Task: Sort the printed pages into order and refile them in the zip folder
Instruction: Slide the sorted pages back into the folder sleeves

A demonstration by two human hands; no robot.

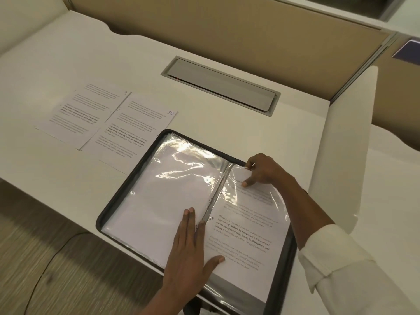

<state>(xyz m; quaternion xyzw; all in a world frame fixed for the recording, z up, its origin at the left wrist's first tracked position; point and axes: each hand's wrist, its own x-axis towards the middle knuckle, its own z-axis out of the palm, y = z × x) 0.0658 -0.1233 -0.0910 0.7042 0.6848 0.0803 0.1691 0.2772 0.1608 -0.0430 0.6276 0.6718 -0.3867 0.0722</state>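
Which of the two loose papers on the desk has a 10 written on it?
The right-hand loose page, the one nearer the zip folder; its top corner says 10. The left page shows another number.

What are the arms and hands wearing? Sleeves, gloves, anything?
Right arm: white shirt sleeve with a cuff, ending partway up the forearm. Left arm: no sleeve in view. No gloves or rings visible on left hand or right hand.

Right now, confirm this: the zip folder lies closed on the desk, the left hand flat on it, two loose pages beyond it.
Not closed. The head view shows the zip folder lying open on the desk, the left hand flat on it, two loose pages beyond it.
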